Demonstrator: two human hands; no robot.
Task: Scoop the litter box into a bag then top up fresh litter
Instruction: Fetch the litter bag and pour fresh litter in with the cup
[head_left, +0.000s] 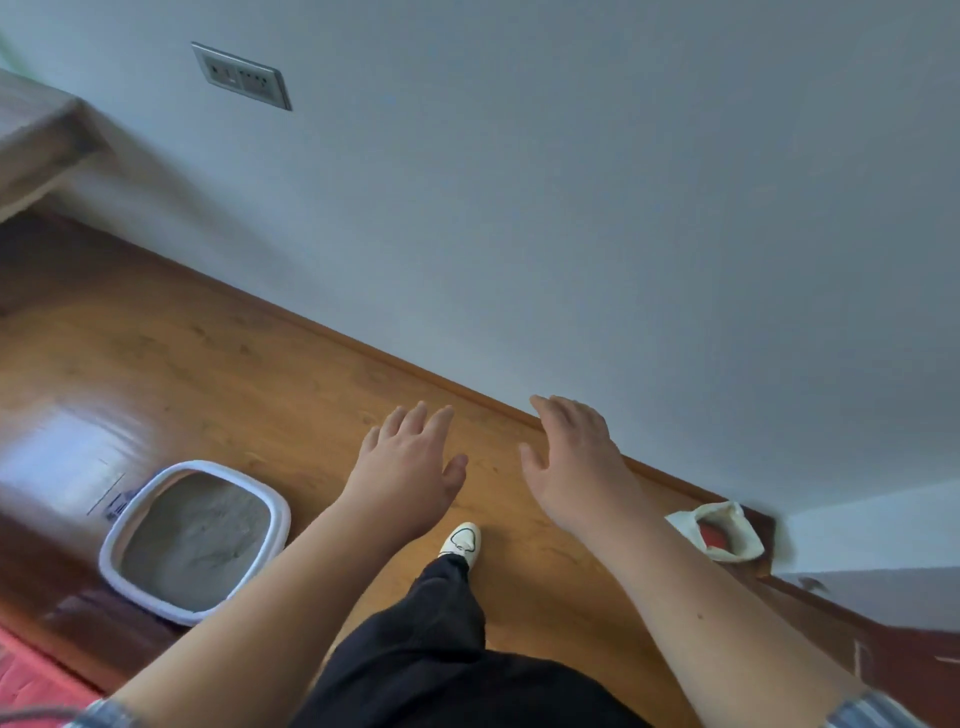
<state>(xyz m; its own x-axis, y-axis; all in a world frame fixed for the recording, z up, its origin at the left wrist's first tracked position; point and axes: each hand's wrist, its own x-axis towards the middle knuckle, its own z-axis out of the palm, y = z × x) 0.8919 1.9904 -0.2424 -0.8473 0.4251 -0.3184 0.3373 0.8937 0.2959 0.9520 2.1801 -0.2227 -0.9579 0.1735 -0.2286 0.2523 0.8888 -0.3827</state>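
Observation:
A white-rimmed litter box (120, 525) filled with grey litter sits on the wooden floor at the lower left. A cream bag (732, 530) with something red inside lies open on the floor by the wall at the right. My left hand (410, 473) hovers open above the floor, to the right of the litter box. My right hand (571, 457) is also open, fingers apart, near the skirting board and left of the bag. Neither hand holds anything. No scoop is visible.
A grey wall (571, 208) with a socket plate (241, 77) runs diagonally across the view. A wooden furniture edge (36, 135) is at the upper left. My leg and white shoe (462, 540) are between the hands. A red mat (31, 680) lies at the bottom left.

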